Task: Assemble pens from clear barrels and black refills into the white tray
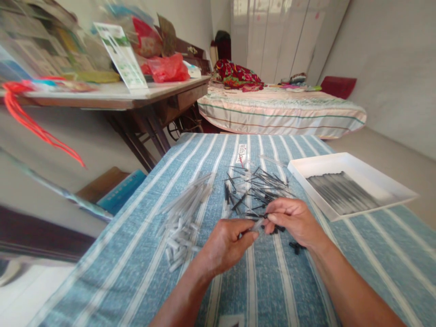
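My left hand (226, 243) and my right hand (293, 220) meet over a blue striped cloth (143, 254). Both are closed in a pinch on one small clear tube (258, 224), each on one end of it. Something thin and dark shows at the fingertips; I cannot tell what it is. Just beyond the hands lies a loose pile of thin black sticks (255, 188). To the left of the hands lies a pile of clear plastic tubes (185, 211), long ones at the back and short ones at the front. A small black piece (295, 246) rests by my right wrist.
A white tray (381, 172) holding a row of dark sticks (342, 193) stands at the right. A cluttered wooden table (136, 95) with red bags is at the back left. A bed (282, 111) with a striped cover lies behind.
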A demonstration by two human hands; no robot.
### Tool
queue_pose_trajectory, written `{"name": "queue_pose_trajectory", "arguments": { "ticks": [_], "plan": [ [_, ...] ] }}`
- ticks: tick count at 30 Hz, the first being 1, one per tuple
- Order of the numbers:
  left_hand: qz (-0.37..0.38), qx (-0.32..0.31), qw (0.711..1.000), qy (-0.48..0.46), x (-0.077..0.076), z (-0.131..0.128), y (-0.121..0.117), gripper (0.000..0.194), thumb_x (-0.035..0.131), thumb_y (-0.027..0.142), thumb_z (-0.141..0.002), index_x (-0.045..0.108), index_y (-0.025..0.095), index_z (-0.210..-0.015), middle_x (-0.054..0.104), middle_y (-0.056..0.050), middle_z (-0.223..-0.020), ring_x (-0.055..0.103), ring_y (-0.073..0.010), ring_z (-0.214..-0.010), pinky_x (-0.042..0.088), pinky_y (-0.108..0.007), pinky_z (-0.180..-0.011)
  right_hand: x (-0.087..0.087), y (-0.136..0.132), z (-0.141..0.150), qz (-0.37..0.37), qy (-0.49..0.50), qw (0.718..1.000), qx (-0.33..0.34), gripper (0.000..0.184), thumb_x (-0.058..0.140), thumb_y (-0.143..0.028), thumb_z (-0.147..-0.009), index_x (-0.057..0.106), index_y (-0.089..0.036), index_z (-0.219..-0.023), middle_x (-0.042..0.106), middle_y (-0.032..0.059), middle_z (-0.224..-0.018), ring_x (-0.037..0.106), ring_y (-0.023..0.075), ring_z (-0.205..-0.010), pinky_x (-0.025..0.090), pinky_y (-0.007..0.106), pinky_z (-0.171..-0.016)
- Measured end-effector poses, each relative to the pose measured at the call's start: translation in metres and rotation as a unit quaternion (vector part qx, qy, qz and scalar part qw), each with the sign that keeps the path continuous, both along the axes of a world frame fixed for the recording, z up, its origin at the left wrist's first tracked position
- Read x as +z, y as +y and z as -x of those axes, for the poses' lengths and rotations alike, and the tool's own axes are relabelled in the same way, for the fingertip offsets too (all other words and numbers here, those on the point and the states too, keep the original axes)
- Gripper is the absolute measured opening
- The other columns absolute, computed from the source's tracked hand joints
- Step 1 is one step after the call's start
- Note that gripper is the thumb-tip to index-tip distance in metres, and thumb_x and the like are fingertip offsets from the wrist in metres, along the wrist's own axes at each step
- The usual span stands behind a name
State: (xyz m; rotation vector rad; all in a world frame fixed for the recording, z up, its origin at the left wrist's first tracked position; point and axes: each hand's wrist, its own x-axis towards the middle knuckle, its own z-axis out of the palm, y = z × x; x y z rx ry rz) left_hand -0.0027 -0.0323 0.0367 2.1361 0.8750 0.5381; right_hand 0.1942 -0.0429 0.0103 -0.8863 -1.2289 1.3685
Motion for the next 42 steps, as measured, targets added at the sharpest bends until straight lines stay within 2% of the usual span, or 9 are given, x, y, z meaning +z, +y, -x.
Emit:
{"name": "queue_pose_trajectory", "arguments": {
  "ticks": [5, 15, 20, 26, 33, 38, 40, 42],
  "plan": [
    [0.001, 0.004, 1.0, 0.01, -0.0009, 0.0011, 0.0, 0.029, 0.043, 0.023, -0.084, 0.043, 0.016, -0.056, 0.032, 0.005, -0.054, 0.034, -0.0072, -0.052, 0.024, -0.019, -0.048, -0.0002, -0.0013, -0.0023, 0.004, -0.046, 0.999, 0.012, 0.017, 0.069, -0.027, -0.073, 0.062, -0.013, -0.081, 0.071, 0.0049, -0.067, 0.067, 0.016, -0.055, 0.053, 0.025, -0.053],
    [0.053, 0.001, 0.998, 0.021, -0.0001, 0.002, -0.0001, 0.029, 0.048, 0.02, -0.077, 0.041, 0.016, -0.048, 0.031, 0.006, -0.048, 0.031, -0.0068, -0.047, 0.02, -0.019, -0.042, 0.0033, -0.0027, -0.0019, -0.019, -0.149, 0.988, 0.039, 0.017, 0.066, -0.03, -0.074, 0.063, -0.014, -0.077, 0.068, 0.0018, -0.06, 0.066, 0.0145, -0.054, 0.052, 0.023, -0.053],
    [0.097, -0.015, 0.995, 0.028, -0.0002, 0.0032, -0.0003, 0.028, 0.047, 0.022, -0.078, 0.049, 0.015, -0.052, 0.04, 0.005, -0.048, 0.035, -0.0066, -0.045, 0.021, -0.019, -0.042, 0.0, -0.0023, -0.0024, -0.021, -0.151, 0.986, 0.064, 0.015, 0.064, -0.029, -0.077, 0.062, -0.014, -0.078, 0.069, 0.0029, -0.066, 0.066, 0.0143, -0.056, 0.05, 0.022, -0.052],
    [0.147, -0.021, 0.989, 0.005, 0.0014, 0.003, -0.001, 0.029, 0.046, 0.024, -0.079, 0.048, 0.015, -0.051, 0.041, 0.005, -0.047, 0.034, -0.0063, -0.044, 0.023, -0.019, -0.04, -0.0055, -0.0012, -0.0036, -0.005, -0.125, 0.989, 0.074, 0.023, 0.065, -0.032, -0.075, 0.063, -0.014, -0.088, 0.069, 0.0022, -0.067, 0.065, 0.0139, -0.054, 0.052, 0.024, -0.053],
    [0.081, 0.0, 0.996, 0.028, -0.0001, 0.0016, 0.0004, 0.029, 0.049, 0.019, -0.074, 0.042, 0.016, -0.047, 0.034, 0.006, -0.045, 0.032, -0.0063, -0.045, 0.021, -0.019, -0.042, -0.001, -0.0003, -0.0017, -0.011, -0.199, 0.976, 0.082, 0.024, 0.061, -0.038, -0.077, 0.062, -0.014, -0.074, 0.066, 0.0016, -0.061, 0.063, 0.0126, -0.049, 0.049, 0.021, -0.047],
    [0.053, 0.011, 0.998, 0.041, -0.003, 0.0003, -0.0004, 0.029, 0.052, 0.017, -0.07, 0.036, 0.016, -0.047, 0.028, 0.007, -0.047, 0.032, -0.0065, -0.047, 0.019, -0.019, -0.043, 0.0005, 0.0001, -0.0003, -0.026, -0.265, 0.96, 0.088, 0.035, 0.054, -0.042, -0.082, 0.059, -0.015, -0.06, 0.061, 0.0002, -0.051, 0.057, 0.0103, -0.041, 0.042, 0.019, -0.042],
    [0.05, 0.013, 0.998, 0.047, -0.0035, 0.0004, -0.0004, 0.029, 0.052, 0.018, -0.071, 0.035, 0.016, -0.048, 0.028, 0.007, -0.048, 0.032, -0.0067, -0.047, 0.018, -0.02, -0.044, -0.0001, 0.0003, -0.0008, -0.024, -0.262, 0.961, 0.086, 0.036, 0.051, -0.043, -0.083, 0.058, -0.015, -0.061, 0.06, -0.0001, -0.051, 0.056, 0.0101, -0.041, 0.041, 0.019, -0.042],
    [0.047, 0.014, 0.997, 0.051, -0.0038, 0.0008, -0.0002, 0.03, 0.051, 0.018, -0.072, 0.034, 0.017, -0.048, 0.027, 0.007, -0.048, 0.032, -0.0068, -0.048, 0.018, -0.02, -0.044, -0.0003, 0.0004, -0.0012, -0.019, -0.245, 0.966, 0.079, 0.031, 0.052, -0.043, -0.083, 0.06, -0.016, -0.071, 0.061, -0.0002, -0.056, 0.057, 0.0108, -0.044, 0.042, 0.02, -0.044]
  ]
}}
